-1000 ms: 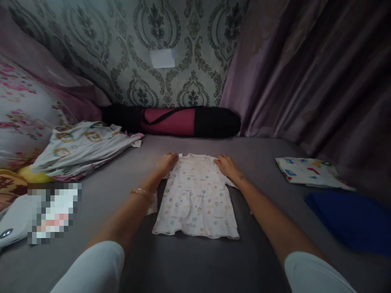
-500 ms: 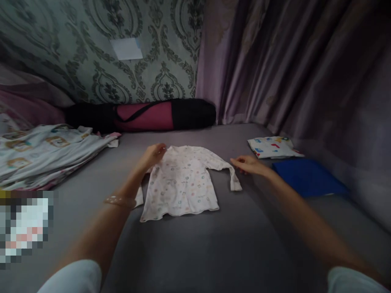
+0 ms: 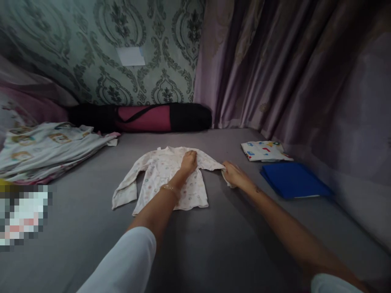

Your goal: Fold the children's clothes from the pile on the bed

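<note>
A small long-sleeved shirt (image 3: 155,175), pale with a fine print, lies spread on a grey bed sheet (image 3: 214,244), its collar toward the wall. My left hand (image 3: 189,160) is closed on the shirt's upper part, by the shoulder on the right; its fingertips are partly hidden. The sleeve on that side is drawn out straight, and my right hand (image 3: 232,174) grips it toward the cuff, which hangs below the fingers. On the left, the other sleeve rests bent downward on the sheet.
A folded blue cloth (image 3: 295,179) and a folded white printed cloth (image 3: 265,151) lie at the right. Loose printed clothes (image 3: 51,150) are heaped at the left. Along the wall lies a black and dark-pink long bag (image 3: 146,118); a purple curtain (image 3: 244,73) hangs at the right.
My left hand has moved right, from the left shoulder across to the right shoulder of the shirt. My right hand has taken hold of the sleeve near its cuff.
</note>
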`<action>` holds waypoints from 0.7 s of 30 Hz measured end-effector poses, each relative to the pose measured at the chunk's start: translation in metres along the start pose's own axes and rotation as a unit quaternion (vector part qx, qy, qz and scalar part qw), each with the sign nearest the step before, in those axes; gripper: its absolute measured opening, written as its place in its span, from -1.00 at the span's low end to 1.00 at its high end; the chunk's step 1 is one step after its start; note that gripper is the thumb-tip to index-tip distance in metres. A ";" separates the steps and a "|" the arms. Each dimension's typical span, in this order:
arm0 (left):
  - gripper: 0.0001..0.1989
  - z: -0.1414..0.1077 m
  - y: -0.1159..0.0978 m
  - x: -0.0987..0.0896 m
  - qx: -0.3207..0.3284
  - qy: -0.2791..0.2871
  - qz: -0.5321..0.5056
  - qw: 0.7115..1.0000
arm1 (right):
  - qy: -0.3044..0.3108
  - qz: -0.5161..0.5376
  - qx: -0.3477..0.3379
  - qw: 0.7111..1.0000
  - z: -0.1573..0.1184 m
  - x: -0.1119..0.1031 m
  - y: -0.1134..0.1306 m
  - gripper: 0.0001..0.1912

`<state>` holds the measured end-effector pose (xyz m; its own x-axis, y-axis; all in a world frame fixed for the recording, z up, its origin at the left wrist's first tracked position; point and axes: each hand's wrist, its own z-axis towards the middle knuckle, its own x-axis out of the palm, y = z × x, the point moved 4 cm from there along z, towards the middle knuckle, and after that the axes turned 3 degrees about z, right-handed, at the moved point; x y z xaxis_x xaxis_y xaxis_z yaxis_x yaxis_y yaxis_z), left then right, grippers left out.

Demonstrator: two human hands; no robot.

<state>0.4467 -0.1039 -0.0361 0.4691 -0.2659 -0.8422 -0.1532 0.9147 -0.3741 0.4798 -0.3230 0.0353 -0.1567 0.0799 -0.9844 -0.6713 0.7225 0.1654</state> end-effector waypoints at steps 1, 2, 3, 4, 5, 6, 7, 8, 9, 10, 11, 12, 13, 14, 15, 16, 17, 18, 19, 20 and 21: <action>-0.72 -0.002 0.000 0.001 0.003 -0.003 0.005 1.000 | -0.018 -0.012 -0.008 1.000 0.001 -0.008 -0.002 -0.70; -0.72 -0.003 0.000 0.001 0.006 -0.005 0.010 1.000 | -0.046 -0.035 -0.018 0.998 0.001 -0.015 -0.004 -0.66; -0.71 -0.003 0.000 0.001 0.007 -0.006 0.016 1.000 | -0.078 -0.070 -0.032 0.994 0.002 -0.021 -0.006 -0.64; -0.71 -0.004 0.000 0.002 0.008 -0.008 0.021 1.000 | -0.110 -0.113 -0.047 0.986 0.002 -0.025 -0.009 -0.62; -0.71 -0.004 -0.001 0.003 0.007 -0.009 0.026 1.000 | -0.134 -0.159 -0.063 0.976 0.002 -0.025 -0.013 -0.62; -0.71 -0.004 -0.001 0.003 0.007 -0.010 0.030 0.999 | -0.146 -0.202 -0.078 0.965 0.001 -0.023 -0.017 -0.63; -0.71 -0.004 -0.001 0.005 0.006 -0.011 0.035 0.999 | -0.143 -0.236 -0.091 0.957 -0.001 -0.018 -0.023 -0.64; -0.70 -0.004 -0.002 0.006 0.005 -0.010 0.041 0.999 | -0.127 -0.255 -0.097 0.954 -0.003 -0.011 -0.029 -0.65; -0.69 -0.004 -0.002 0.007 0.003 -0.010 0.048 0.999 | -0.107 -0.264 -0.101 0.953 -0.005 -0.004 -0.037 -0.64; -0.68 -0.005 -0.003 0.007 0.001 -0.009 0.056 0.998 | -0.085 -0.266 -0.103 0.955 -0.007 0.002 -0.044 -0.63; -0.67 -0.005 -0.003 0.008 -0.001 -0.009 0.062 0.998 | -0.064 -0.259 -0.102 0.958 -0.010 0.007 -0.051 -0.61; -0.66 -0.005 -0.003 0.008 -0.002 -0.010 0.065 0.998 | -0.046 -0.248 -0.097 0.963 -0.011 0.009 -0.058 -0.60; -0.66 -0.005 -0.003 0.009 -0.002 -0.014 0.063 0.998 | -0.031 -0.232 -0.089 0.968 -0.011 0.009 -0.065 -0.59; -0.67 -0.004 -0.002 0.008 0.001 -0.019 0.054 0.998 | -0.019 -0.214 -0.079 0.973 -0.010 0.008 -0.070 -0.58; -0.68 -0.004 -0.001 0.008 0.004 -0.026 0.040 0.999 | -0.011 -0.193 -0.066 0.979 -0.007 0.005 -0.074 -0.59; -0.69 -0.003 0.000 0.008 0.007 -0.033 0.025 0.999 | -0.009 -0.168 -0.048 0.985 -0.002 0.001 -0.077 -0.59; -0.70 -0.003 0.002 0.007 0.008 -0.038 0.011 0.999 | -0.011 -0.140 -0.028 0.990 0.004 -0.002 -0.078 -0.58; -0.69 -0.002 0.004 0.007 0.009 -0.042 0.001 0.999 | -0.011 -0.106 -0.002 0.994 0.012 -0.005 -0.079 -0.57; -0.68 -0.002 0.006 0.007 0.012 -0.044 -0.006 0.999 | -0.008 -0.073 0.028 0.997 0.019 -0.007 -0.080 -0.56; -0.67 -0.002 0.007 0.006 0.019 -0.046 -0.009 0.999 | -0.001 -0.045 0.056 0.997 0.026 -0.007 -0.080 -0.56; -0.66 -0.003 0.008 0.006 0.029 -0.047 -0.010 0.998 | 0.008 -0.025 0.079 0.997 0.032 -0.005 -0.080 -0.57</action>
<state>0.4463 -0.0991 -0.0453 0.5508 -0.2564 -0.7942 -0.0936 0.9266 -0.3641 0.5575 -0.3586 0.0252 -0.1385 0.0310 -0.9899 -0.5572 0.8239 0.1038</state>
